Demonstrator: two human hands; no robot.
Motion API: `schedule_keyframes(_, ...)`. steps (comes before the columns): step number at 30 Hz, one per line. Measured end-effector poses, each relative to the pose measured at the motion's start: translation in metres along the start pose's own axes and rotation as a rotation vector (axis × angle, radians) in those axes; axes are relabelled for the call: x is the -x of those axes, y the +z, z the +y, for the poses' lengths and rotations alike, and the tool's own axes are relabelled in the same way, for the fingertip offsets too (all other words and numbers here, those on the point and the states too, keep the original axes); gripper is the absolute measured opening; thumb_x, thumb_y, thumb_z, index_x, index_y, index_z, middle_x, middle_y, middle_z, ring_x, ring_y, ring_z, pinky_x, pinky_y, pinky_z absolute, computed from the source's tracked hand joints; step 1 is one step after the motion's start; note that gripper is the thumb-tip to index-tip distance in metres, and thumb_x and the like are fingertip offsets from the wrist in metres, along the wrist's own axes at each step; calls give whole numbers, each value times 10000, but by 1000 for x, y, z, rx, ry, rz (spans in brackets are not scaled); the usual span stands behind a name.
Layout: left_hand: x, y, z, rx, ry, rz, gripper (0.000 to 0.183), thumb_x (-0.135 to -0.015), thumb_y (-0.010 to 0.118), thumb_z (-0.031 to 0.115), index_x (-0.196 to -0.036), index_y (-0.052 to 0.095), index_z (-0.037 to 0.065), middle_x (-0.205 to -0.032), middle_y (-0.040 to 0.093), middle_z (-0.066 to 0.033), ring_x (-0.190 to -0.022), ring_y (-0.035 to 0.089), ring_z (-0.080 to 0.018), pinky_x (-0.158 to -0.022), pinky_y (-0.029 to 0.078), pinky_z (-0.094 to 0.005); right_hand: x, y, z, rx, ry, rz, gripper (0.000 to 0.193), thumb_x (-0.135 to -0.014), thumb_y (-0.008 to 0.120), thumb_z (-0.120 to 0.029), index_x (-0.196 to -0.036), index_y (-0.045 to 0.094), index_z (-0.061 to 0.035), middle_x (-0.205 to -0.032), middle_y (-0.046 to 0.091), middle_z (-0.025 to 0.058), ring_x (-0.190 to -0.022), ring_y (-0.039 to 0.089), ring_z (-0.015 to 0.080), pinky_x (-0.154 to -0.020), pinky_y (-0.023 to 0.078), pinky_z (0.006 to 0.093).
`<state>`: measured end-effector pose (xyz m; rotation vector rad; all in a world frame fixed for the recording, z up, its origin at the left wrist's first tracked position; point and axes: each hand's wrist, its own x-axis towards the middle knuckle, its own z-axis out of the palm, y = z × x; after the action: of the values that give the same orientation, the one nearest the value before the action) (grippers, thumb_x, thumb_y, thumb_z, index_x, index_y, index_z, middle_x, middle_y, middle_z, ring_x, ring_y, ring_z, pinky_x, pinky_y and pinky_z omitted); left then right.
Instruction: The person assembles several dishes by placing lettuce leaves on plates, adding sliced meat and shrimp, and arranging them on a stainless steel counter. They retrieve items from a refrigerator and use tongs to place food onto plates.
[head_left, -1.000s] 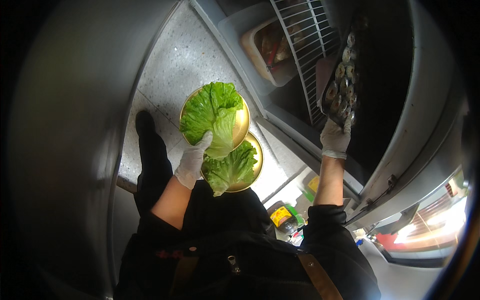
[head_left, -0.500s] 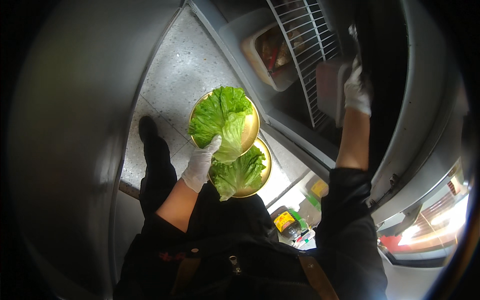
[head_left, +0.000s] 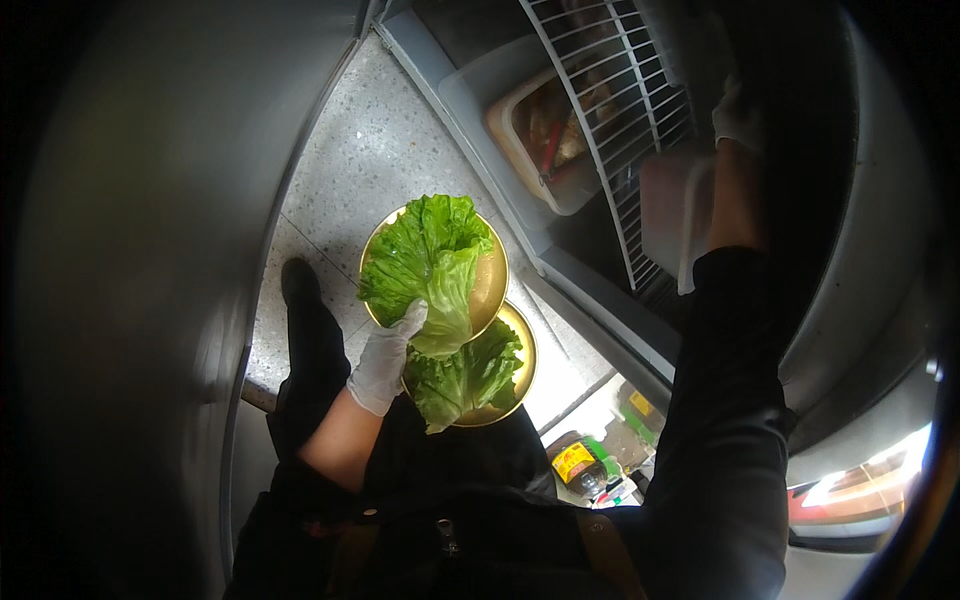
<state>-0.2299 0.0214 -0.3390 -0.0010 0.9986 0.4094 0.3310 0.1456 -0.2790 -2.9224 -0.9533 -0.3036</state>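
Note:
My gloved left hand (head_left: pixel 385 365) grips the near-left edge of a gold-coloured round bowl (head_left: pixel 490 285), its thumb over the rim. A big green lettuce leaf (head_left: pixel 425 260) fills most of that bowl. Partly beneath it, on the near side, is a second gold bowl (head_left: pixel 527 370) with another lettuce leaf (head_left: pixel 465 380); how it is supported is hidden. My right arm stretches into a dark fridge-like compartment at the upper right. There, my gloved right hand (head_left: pixel 738 118) is dim, and its fingers and anything in them cannot be made out.
Beside my right forearm, a translucent tub with pinkish contents (head_left: pixel 665 205) rests by a white wire shelf (head_left: pixel 592 150). Below the shelf sits a tub of food (head_left: pixel 510 125). A grey door panel (head_left: pixel 140 300) stands left. A dark bottle with a yellow label (head_left: pixel 573 462) stands low right.
My right hand has reached farther up and deeper into the dark compartment. My left hand and both bowls have shifted slightly down and left in view.

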Motion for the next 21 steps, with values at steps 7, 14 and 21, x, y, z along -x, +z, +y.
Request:
schedule_keyframes(7,-5,-7,1,-43,-39,-39,363,-990,605,140,-1337,528,70,-1242,600,-37,-1084,593,-150,-938,513,-310,-17,-5,-36,-36,24,-76,796,-908,471,-648,-1456,442,-72,-1496,429,210,-1391,405,352,-1167,288,432)
schedule_keyframes(14,2,-6,4,-57,-30,-41,402,-989,616,170,-1362,499,77,-1264,582,-35,-1099,580,-150,-941,508,-326,-4,-9,-76,-22,2,-90,741,-909,526,-596,-1408,477,-50,-1442,472,220,-1352,442,349,-1142,316,420)
schedule_keyframes(21,7,-1,7,-50,-44,-7,412,-975,642,197,-1347,518,69,-1230,611,-38,-1069,603,-156,-919,523,-331,-18,17,-86,-367,-303,155,651,-900,558,-555,-1259,621,-15,-1298,606,216,-1245,546,351,-1074,391,415)
